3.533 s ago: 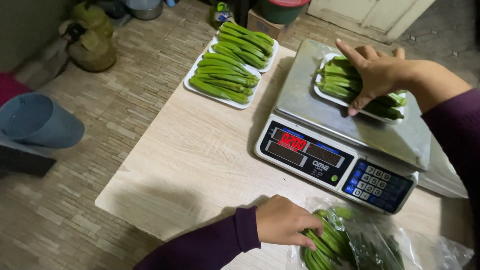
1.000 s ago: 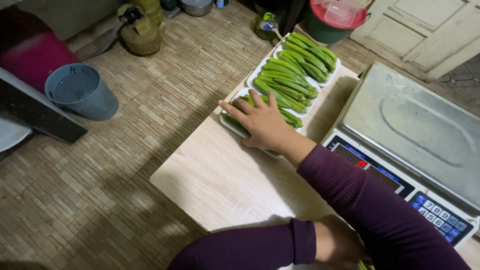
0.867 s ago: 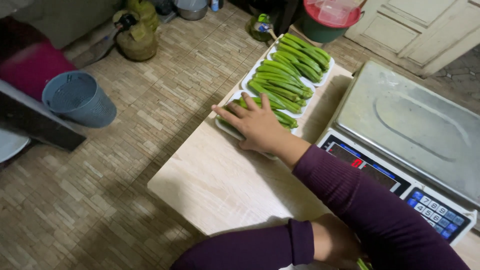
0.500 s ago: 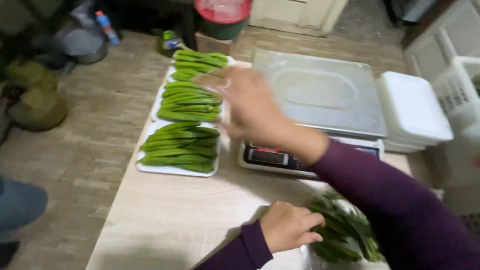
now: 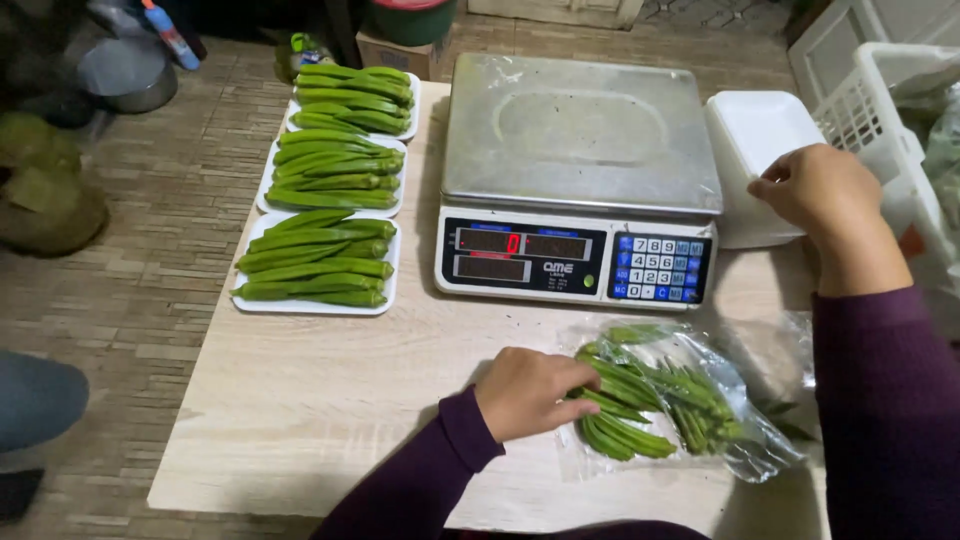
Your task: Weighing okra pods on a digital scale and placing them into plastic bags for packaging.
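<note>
A: Head view, looking straight down. The left hand point(image 5: 535, 392) sits low on the table point(image 5: 330, 390), fingers curled and pinching the stem ends of a few okra pods point(image 5: 625, 415) at the mouth of a clear plastic bag point(image 5: 735, 425).

B: Which way do those pods lie from it?

A: Directly to its right, touching the fingertips. Their long axis runs mostly left to right, tilted a little toward the near edge, tips pointing right into the bag. So the left hand is plainly the nearer one for the okra.

B: And the right hand point(image 5: 820, 190)?

A: Up and well apart from the bag, past the scale point(image 5: 580, 140). Its fingers are bent down over the right edge of a stack of empty white foam trays point(image 5: 755, 140), gripping the rim as far as I can judge; the fingertips themselves are hidden. The trays lie just beside the scale, long axis running away from the person.

B: Anything else on the table?

A: Three filled trays of okra point(image 5: 320, 265) in a column on the far left, pods lying crosswise. The scale's steel platter is bare. A white plastic basket point(image 5: 890, 100) stands at the right edge.
</note>
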